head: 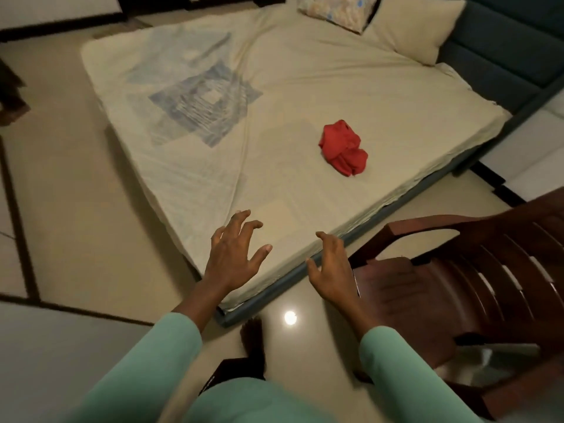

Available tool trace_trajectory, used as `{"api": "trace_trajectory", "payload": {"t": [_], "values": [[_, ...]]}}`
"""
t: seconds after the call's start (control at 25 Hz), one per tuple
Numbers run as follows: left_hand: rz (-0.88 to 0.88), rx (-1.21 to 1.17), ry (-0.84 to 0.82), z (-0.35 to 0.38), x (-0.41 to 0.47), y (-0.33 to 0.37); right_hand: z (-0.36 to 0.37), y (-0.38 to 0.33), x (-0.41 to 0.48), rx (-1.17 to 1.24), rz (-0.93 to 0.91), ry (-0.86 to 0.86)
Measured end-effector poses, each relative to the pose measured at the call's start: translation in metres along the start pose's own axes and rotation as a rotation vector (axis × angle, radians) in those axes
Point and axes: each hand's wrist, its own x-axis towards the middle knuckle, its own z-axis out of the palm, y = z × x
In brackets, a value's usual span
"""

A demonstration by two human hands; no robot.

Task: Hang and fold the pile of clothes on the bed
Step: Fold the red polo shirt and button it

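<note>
A crumpled red garment (pixel 343 148) lies alone on the cream sheet of the bed (pixel 274 87), toward its near right side. My left hand (pixel 235 254) hovers over the bed's near corner with fingers spread and slightly bent, holding nothing. Beside it, my right hand (pixel 331 270) is also empty, with loosely curved fingers above the bed's edge. Both hands are well short of the red garment. Mint-green sleeves cover both forearms.
A dark brown plastic chair (pixel 457 285) stands close on the right, next to my right hand. Two pillows (pixel 406 29) lie at the head of the bed against a blue headboard (pixel 503 50). Glossy floor tiles (pixel 76 209) surround the bed.
</note>
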Motion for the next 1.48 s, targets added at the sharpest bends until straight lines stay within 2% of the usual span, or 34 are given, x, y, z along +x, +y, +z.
{"api": "trace_trajectory", "payload": {"t": [0.12,0.2,0.56,0.72,0.92,1.04,1.12,1.24,1.36,1.48], "values": [[-0.007,-0.019,-0.083,0.023,0.058,-0.014,0.0,0.012,0.048,-0.103,-0.001,-0.05],[-0.021,-0.038,-0.142,0.031,0.095,-0.019,-0.003,0.018,0.077,-0.092,0.074,-0.026],[-0.09,-0.136,-0.318,0.084,0.235,-0.03,-0.015,0.055,0.193,0.14,0.312,-0.038],[-0.081,-0.162,-0.378,0.123,0.317,-0.018,-0.034,0.091,0.284,0.219,0.378,-0.057],[-0.233,-0.218,-0.484,0.19,0.433,0.015,-0.058,0.143,0.413,0.266,0.419,-0.051],[-0.254,-0.201,-0.516,0.237,0.499,0.03,-0.061,0.17,0.493,0.28,0.427,0.006],[-0.216,-0.142,-0.504,0.265,0.532,0.036,-0.057,0.184,0.54,0.247,0.42,0.039],[-0.065,0.028,-0.523,0.298,0.571,0.036,-0.044,0.201,0.586,0.162,0.409,0.018],[0.044,0.123,-0.519,0.322,0.607,0.031,-0.031,0.217,0.609,0.131,0.484,-0.012],[0.258,0.295,-0.573,0.338,0.638,0.019,-0.029,0.227,0.619,0.223,0.487,0.062]]}}
